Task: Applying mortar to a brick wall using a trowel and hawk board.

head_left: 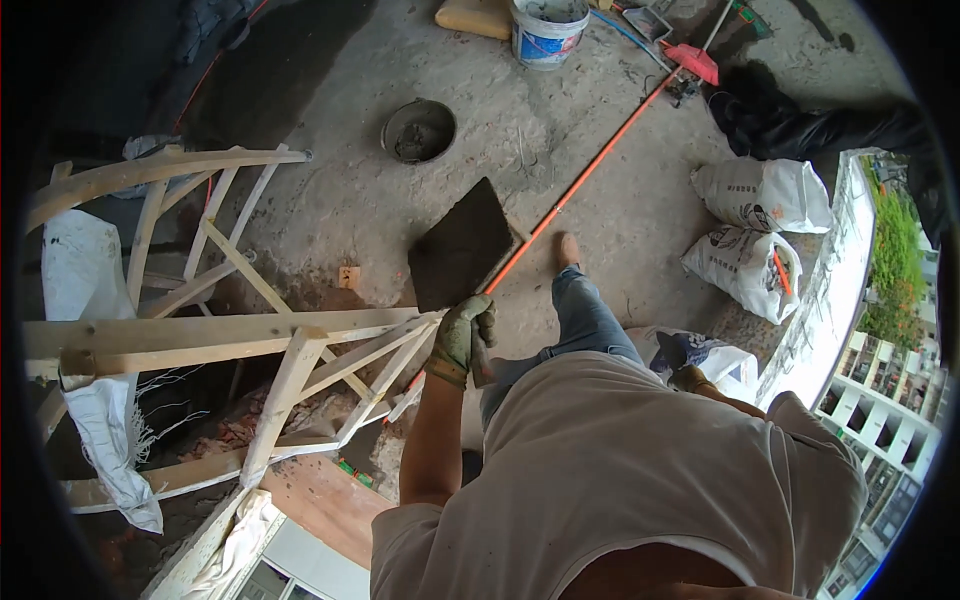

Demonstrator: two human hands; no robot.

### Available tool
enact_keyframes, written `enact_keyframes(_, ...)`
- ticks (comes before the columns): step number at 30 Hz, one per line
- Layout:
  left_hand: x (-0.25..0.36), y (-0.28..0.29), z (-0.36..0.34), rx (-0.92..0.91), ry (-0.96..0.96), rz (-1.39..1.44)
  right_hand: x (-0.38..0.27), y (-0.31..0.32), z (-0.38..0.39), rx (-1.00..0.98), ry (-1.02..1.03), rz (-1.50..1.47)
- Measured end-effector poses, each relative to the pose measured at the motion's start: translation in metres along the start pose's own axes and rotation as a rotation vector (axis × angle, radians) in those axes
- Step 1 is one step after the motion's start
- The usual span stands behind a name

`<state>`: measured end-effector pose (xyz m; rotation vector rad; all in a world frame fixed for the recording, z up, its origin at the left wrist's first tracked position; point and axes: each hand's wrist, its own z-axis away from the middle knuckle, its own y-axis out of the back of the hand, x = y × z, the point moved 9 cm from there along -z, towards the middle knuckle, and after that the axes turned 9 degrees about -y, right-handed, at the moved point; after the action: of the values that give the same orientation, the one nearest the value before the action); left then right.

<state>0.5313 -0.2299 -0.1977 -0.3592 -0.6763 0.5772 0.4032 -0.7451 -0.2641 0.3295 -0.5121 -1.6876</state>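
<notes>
The gloved left hand point(462, 338) grips a dark, flat square mortar board point(460, 247) above the rough timber trestle point(250, 335) — the right hand's point(688, 378) grip cannot be told.

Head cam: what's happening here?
A person stands on a rough concrete floor beside a wooden trestle frame. The gloved left hand grips a dark flat board by its lower edge, holding it out ahead. The right hand is low by the hip, mostly hidden. A bucket, a mortar pan and white sacks sit around.
</notes>
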Motion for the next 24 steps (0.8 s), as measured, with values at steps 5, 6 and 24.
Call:
enact_keyframes(5, 0.021, -0.012, -0.017, 0.172, -0.093, 0.322, 0.001, 0.187, -0.092, -0.043, -0.261, -0.607)
enact_keyframes(6, 0.030, -0.025, -0.021, 0.127, -0.103, 0.343, -0.023, 0.238, -0.089, -0.030, -0.245, -0.649)
enact_keyframes(24, 0.094, 0.104, -0.192, 0.612, 0.066, 0.079, -0.397, 0.457, -0.228, 0.086, 0.329, 0.197)
